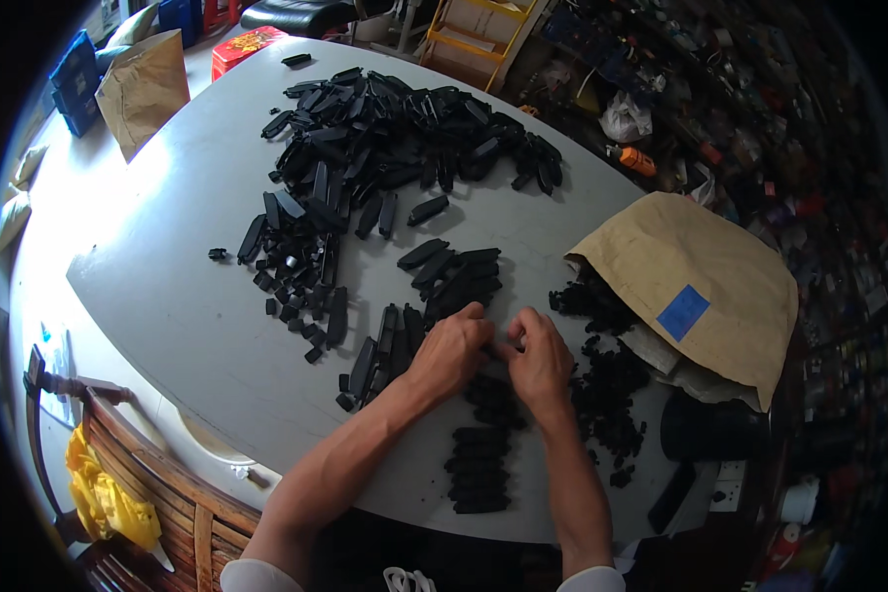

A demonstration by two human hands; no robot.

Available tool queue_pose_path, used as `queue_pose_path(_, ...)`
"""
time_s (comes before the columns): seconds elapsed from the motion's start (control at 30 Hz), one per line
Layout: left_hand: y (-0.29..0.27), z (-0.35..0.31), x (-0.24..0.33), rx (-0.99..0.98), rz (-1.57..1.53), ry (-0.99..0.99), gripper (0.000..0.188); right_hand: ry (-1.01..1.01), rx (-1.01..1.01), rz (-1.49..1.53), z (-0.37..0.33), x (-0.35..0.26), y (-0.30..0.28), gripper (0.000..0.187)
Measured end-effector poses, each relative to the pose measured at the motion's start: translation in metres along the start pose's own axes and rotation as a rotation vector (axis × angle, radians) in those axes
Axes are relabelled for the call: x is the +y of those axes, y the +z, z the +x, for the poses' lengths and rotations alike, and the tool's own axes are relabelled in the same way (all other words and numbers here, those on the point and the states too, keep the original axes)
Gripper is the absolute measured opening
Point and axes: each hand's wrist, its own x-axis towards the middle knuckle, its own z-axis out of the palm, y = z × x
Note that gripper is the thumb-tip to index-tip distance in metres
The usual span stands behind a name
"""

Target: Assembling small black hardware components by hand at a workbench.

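Observation:
My left hand (454, 347) and my right hand (541, 363) meet above the near part of the table, fingers closed and fingertips almost touching. What they pinch is mostly hidden by the fingers; only something dark shows between them. Beyond my left hand lies a cluster of long black plastic pieces (449, 271), and more stand beside that wrist (389, 340). Below the hands, a row of similar black pieces (480, 472) is stacked toward the table's near edge. Right of my right hand spreads a heap of small black parts (607, 390).
A big pile of black pieces (365, 133) covers the table's far side, with small black caps (291, 286) at its left. An open brown paper sack (705, 271) lies on the right. A wooden chair (158, 454) with a yellow bag (109, 493) stands at the lower left.

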Motion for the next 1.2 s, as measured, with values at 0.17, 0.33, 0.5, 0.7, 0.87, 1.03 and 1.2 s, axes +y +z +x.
queue_pose_path(0.17,-0.004,0.003,0.003,0.016,-0.02,0.056,0.021,0.275,-0.504,0.18,0.021,0.023,-0.011,0.03)
queue_pose_path(0.33,-0.018,0.007,-0.007,-0.077,-0.116,0.094,0.021,0.179,-0.543,0.2,0.007,0.03,-0.015,0.027)
queue_pose_path(0.5,-0.016,0.011,-0.009,0.256,0.21,0.027,0.018,0.136,-0.514,0.28,-0.01,0.022,-0.033,0.021)
queue_pose_path(0.7,-0.008,0.023,-0.003,0.28,0.515,-0.019,0.014,0.241,-0.23,0.287,-0.012,0.073,-0.075,0.01)
queue_pose_path(0.87,-0.008,0.024,0.0,0.326,0.678,0.18,0.009,0.115,-0.256,0.066,-0.024,0.07,-0.075,0.023)
queue_pose_path(1.03,0.0,0.024,0.002,0.054,0.453,0.196,0.01,0.025,-0.285,-0.07,-0.024,0.072,-0.063,0.021)
queue_pose_path(1.2,-0.002,0.021,0.013,0.061,0.339,0.124,0.014,-0.038,-0.355,0.056,-0.019,0.083,-0.065,0.013)
